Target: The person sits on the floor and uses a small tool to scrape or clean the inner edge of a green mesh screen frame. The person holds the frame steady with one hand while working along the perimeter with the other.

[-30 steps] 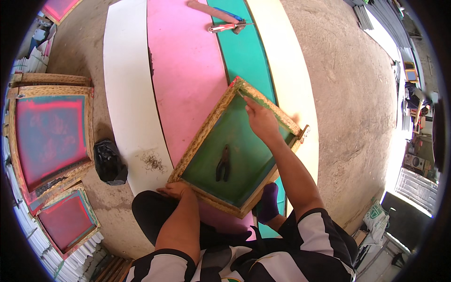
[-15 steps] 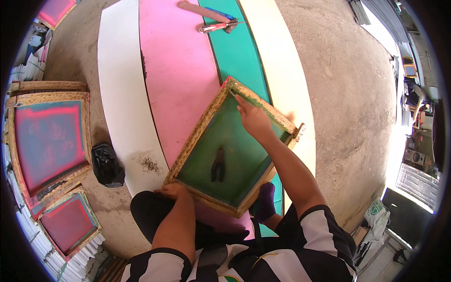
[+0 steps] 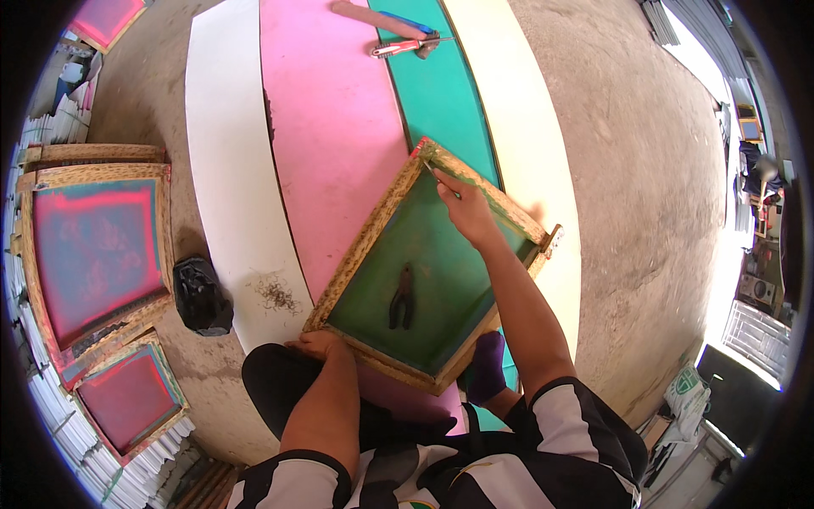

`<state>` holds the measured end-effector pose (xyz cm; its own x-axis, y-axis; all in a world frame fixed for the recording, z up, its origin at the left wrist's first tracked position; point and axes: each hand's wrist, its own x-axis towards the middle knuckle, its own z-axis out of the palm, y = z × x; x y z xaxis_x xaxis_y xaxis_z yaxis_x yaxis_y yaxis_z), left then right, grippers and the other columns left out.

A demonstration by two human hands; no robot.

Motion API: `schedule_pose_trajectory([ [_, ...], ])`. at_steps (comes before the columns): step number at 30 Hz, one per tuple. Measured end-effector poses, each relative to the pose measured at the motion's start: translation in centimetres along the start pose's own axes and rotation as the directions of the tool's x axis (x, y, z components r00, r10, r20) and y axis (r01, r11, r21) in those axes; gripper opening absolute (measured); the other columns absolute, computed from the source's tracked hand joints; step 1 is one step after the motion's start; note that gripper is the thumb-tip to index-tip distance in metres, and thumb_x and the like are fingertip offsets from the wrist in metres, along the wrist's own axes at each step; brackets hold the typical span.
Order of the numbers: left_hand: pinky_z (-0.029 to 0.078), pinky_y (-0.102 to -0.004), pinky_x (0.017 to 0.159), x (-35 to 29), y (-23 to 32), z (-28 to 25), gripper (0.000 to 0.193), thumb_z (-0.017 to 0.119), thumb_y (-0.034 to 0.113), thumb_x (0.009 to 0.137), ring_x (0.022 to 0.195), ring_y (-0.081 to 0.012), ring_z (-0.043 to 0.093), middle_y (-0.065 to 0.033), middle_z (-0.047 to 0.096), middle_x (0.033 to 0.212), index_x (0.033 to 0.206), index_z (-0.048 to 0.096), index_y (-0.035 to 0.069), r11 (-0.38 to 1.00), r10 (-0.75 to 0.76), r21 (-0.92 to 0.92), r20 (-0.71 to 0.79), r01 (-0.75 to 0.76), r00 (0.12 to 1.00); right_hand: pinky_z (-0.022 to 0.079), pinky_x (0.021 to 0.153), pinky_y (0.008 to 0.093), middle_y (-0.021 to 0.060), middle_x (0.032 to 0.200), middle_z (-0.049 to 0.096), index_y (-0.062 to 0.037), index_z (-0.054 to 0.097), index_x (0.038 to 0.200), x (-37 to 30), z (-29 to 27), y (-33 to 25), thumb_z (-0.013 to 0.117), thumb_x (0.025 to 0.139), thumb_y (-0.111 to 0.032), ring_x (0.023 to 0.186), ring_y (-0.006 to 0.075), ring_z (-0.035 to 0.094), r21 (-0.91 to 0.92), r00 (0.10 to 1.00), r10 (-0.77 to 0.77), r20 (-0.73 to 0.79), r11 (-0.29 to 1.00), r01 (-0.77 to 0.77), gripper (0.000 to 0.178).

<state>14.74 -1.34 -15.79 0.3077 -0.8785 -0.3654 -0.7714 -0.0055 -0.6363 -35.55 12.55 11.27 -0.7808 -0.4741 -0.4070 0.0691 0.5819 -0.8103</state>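
Observation:
A wooden screen-printing frame (image 3: 363, 246) with green mesh lies tilted across the coloured boards in front of me, one corner pointing away. My left hand (image 3: 324, 344) is closed on the frame's near-left corner, with its fingers partly hidden. My right hand (image 3: 466, 212) reaches over the mesh to the inside of the far corner. It is closed round a thin, pale tool (image 3: 431, 170), whose tip sits by the wood; its exact kind is too small to make out. Dark-handled pliers (image 3: 402, 297) rest on the mesh between my hands.
A hammer (image 3: 381, 17) and a red-and-white screwdriver (image 3: 398, 47) lie at the boards' far end. On the left are a black plastic bag (image 3: 202, 297), a pile of small shavings (image 3: 277, 293) and several other frames (image 3: 102, 254). My foot in a purple sock (image 3: 486, 369) is beside the frame.
The whole view has shifted slightly, so everything appears a little farther right. My right hand has turned slightly at the far corner, with the tool still in it. My left hand keeps its hold.

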Motion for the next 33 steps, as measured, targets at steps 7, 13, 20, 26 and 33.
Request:
schedule_pose_trajectory([
  [7, 0.027, -0.0414, 0.125, -4.0, 0.7, -4.1, 0.054, 0.034, 0.01, 0.102, 0.147, -0.0399, 0.034, -0.0317, 0.033, 0.158, 0.152, 0.032, -0.012, 0.996, 0.077, 0.035, 0.131, -0.082, 0.988, 0.054, 0.088, 0.0493, 0.0176, 0.107, 0.073, -0.0255, 0.063, 0.138, -2.1, -0.8, -0.7, 0.058, 0.101, -0.031, 0.099, 0.0392, 0.069, -0.329, 0.989, -0.043, -0.141, 0.944, -0.006, 0.038],
  [13, 0.029, -0.0421, 0.124, -4.1, 0.3, -6.3, 0.056, 0.034, 0.012, 0.103, 0.146, -0.0398, 0.035, -0.0303, 0.033, 0.158, 0.153, 0.029, -0.012, 0.998, 0.038, 0.042, 0.13, -0.044, 0.991, 0.054, 0.084, 0.0505, 0.0167, 0.1, 0.074, -0.0277, 0.064, 0.136, -1.6, -0.3, -1.5, 0.058, 0.1, -0.032, 0.094, 0.0397, 0.07, -0.381, 0.987, -0.097, -0.125, 0.924, 0.042, 0.036],
  [20, 0.026, -0.0413, 0.125, -6.1, -0.1, -8.1, 0.056, 0.032, 0.014, 0.104, 0.146, -0.0381, 0.036, -0.0268, 0.035, 0.159, 0.155, 0.028, -0.009, 0.908, -0.106, -0.405, 0.018, 0.104, 0.994, 0.055, 0.085, 0.0505, 0.0164, 0.102, 0.074, -0.0284, 0.061, 0.14, -1.8, -0.8, -5.5, 0.053, 0.103, -0.032, 0.097, 0.0395, 0.07, -0.662, 0.995, 0.09, -0.03, 0.744, -0.087, 0.038],
  [26, 0.024, -0.0387, 0.125, -6.2, 0.9, -7.7, 0.053, 0.033, 0.019, 0.107, 0.139, -0.0257, 0.045, -0.0175, 0.044, 0.155, 0.154, 0.033, -0.005, 0.995, -0.005, -0.102, 0.096, 0.015, 0.995, 0.056, 0.085, 0.0551, 0.0191, 0.103, 0.074, -0.0247, 0.052, 0.147, -0.9, 0.4, -2.5, 0.05, 0.104, -0.032, 0.096, 0.0413, 0.072, -0.562, 1.0, 0.017, -0.008, 0.827, -0.018, 0.044],
  [33, 0.016, -0.0571, 0.126, -12.8, -0.4, -19.6, 0.042, 0.041, 0.02, 0.105, 0.137, -0.0361, 0.048, -0.0129, 0.058, 0.143, 0.137, 0.061, 0.003, 0.83, 0.379, 0.334, 0.251, -0.448, 0.891, 0.054, 0.091, 0.0435, 0.0252, 0.111, 0.072, -0.0168, 0.057, 0.145, -1.9, -0.8, -3.3, 0.057, 0.102, -0.027, 0.104, 0.0368, 0.071, -0.559, 0.991, 0.133, 0.001, 0.822, -0.11, 0.044],
])
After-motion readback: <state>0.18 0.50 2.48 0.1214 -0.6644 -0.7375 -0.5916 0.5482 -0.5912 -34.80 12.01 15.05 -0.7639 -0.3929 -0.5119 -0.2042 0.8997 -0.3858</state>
